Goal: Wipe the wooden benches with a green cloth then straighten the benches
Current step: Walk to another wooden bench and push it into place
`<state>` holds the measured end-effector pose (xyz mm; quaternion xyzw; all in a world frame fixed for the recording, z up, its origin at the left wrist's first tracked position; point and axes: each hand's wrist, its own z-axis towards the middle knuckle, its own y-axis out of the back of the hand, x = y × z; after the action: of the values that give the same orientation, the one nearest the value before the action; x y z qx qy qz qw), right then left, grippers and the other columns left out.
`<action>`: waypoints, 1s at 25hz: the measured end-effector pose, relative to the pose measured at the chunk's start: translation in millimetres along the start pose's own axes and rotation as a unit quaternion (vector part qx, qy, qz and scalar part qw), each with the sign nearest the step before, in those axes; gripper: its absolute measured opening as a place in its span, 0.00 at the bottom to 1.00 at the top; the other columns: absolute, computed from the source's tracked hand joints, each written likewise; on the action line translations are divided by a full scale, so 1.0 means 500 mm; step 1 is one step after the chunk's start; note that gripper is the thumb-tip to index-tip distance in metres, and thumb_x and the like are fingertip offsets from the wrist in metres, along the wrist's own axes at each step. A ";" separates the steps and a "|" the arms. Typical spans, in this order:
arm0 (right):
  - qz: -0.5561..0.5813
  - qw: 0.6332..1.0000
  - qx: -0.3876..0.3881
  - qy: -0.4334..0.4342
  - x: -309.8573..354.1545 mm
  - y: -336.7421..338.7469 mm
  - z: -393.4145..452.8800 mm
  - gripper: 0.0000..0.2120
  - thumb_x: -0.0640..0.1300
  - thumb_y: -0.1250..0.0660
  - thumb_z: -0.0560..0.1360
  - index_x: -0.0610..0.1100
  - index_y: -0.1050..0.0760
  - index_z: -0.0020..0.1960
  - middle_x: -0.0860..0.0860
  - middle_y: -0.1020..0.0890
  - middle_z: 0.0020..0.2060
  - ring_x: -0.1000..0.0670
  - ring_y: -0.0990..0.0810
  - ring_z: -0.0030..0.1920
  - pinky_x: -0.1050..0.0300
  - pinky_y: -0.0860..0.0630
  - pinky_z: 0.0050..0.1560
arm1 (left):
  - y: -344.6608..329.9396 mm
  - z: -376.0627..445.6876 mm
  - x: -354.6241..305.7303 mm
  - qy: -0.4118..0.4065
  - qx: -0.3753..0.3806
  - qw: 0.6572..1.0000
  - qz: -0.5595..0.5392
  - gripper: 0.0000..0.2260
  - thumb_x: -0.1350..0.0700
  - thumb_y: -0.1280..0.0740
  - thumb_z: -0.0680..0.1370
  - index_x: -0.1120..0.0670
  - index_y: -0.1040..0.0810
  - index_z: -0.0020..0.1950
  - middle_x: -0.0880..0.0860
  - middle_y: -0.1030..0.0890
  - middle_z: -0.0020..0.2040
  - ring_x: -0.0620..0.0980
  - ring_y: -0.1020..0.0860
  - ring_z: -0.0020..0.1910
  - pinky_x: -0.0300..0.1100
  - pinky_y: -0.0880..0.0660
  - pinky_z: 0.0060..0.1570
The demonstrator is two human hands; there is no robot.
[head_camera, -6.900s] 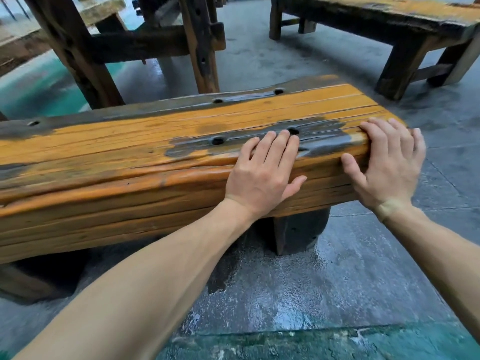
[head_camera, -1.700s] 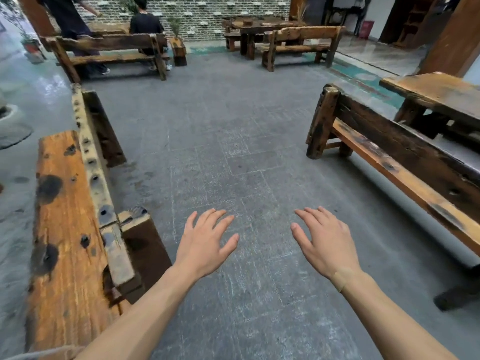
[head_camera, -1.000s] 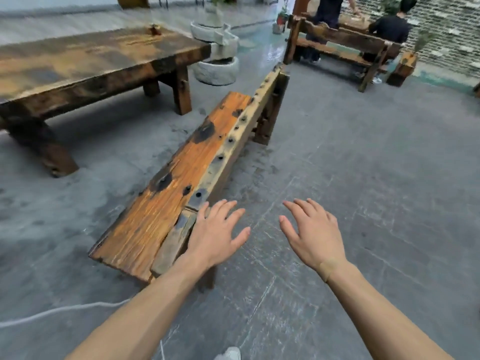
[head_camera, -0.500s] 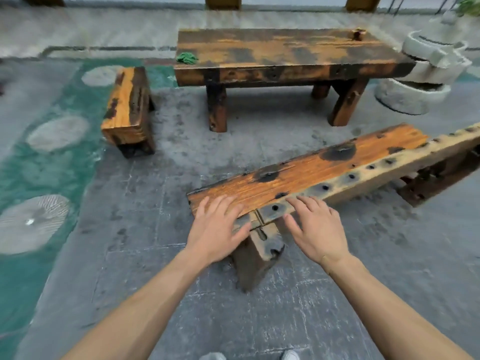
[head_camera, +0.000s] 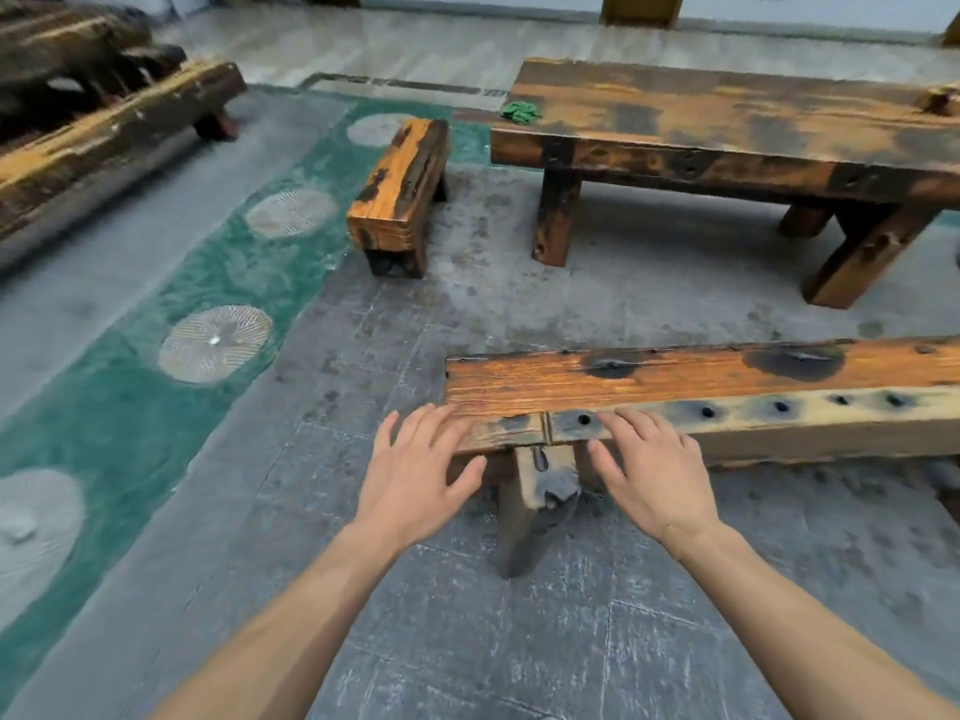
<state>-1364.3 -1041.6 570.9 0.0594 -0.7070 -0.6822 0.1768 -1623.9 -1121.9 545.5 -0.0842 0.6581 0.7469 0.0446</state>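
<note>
A long orange wooden bench (head_camera: 691, 379) runs from the centre to the right edge, with a pale front rail full of dark holes. My left hand (head_camera: 415, 472) is spread, its fingertips at the bench's near left corner. My right hand (head_camera: 649, 470) is spread too, with its fingertips on the front rail. Neither hand holds anything. A crumpled green cloth (head_camera: 519, 111) lies on the left end of the big wooden table (head_camera: 727, 127) behind the bench. A short block bench (head_camera: 400, 194) stands left of the table.
Another long bench (head_camera: 109, 137) lies along the upper left. A band of green floor with pale round patches (head_camera: 213, 343) crosses the left side. The bench's dark leg (head_camera: 524, 511) stands between my hands. Grey stone floor surrounds me.
The view has swung left and come closer, so the bench end now sits right under my hands. Both hands stay spread at that end, now near its front edge.
</note>
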 end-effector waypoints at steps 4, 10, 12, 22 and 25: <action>-0.006 1.000 0.003 0.007 0.005 -0.005 -0.023 0.23 0.59 0.47 0.82 0.54 0.33 0.74 0.55 0.28 0.71 0.49 0.35 0.74 0.46 0.37 0.69 | -0.003 -0.012 0.003 -0.001 -0.003 1.000 0.010 0.29 0.36 0.50 0.79 0.48 0.25 0.72 0.52 0.27 0.74 0.54 0.33 0.75 0.58 0.46 0.76; -0.026 0.999 -0.017 0.012 -0.031 -0.075 0.007 0.21 0.58 0.47 0.82 0.54 0.31 0.72 0.53 0.28 0.71 0.49 0.33 0.72 0.45 0.36 0.68 | -0.100 0.022 0.012 -0.020 0.009 0.999 0.024 0.29 0.37 0.50 0.79 0.49 0.26 0.72 0.52 0.27 0.73 0.53 0.32 0.74 0.59 0.42 0.75; -0.046 0.999 0.019 0.018 -0.051 -0.143 0.044 0.22 0.58 0.47 0.82 0.54 0.33 0.73 0.52 0.28 0.71 0.48 0.34 0.72 0.45 0.36 0.68 | -0.173 0.040 0.028 -0.018 0.031 0.999 0.029 0.29 0.36 0.51 0.79 0.49 0.26 0.72 0.52 0.26 0.72 0.53 0.31 0.73 0.58 0.41 0.74; -0.126 0.987 -0.071 0.064 -0.168 -0.402 0.227 0.22 0.60 0.47 0.80 0.50 0.30 0.67 0.45 0.27 0.66 0.38 0.29 0.62 0.40 0.35 0.64 | -0.469 0.171 0.110 -0.039 -0.025 0.997 0.062 0.27 0.38 0.49 0.81 0.50 0.32 0.74 0.56 0.26 0.69 0.58 0.27 0.67 0.57 0.32 0.64; -0.117 0.976 -0.133 0.131 -0.192 -0.419 0.262 0.25 0.61 0.48 0.78 0.46 0.28 0.64 0.43 0.24 0.61 0.37 0.29 0.57 0.41 0.33 0.58 | -0.507 0.191 0.125 -0.059 -0.072 0.993 0.078 0.28 0.36 0.49 0.81 0.51 0.32 0.74 0.57 0.24 0.65 0.58 0.26 0.63 0.57 0.32 0.61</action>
<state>-1351.1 -899.8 347.4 0.2064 -0.5692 -0.7721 0.1929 -1646.7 -997.1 298.2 0.0085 0.6033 0.7973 0.0185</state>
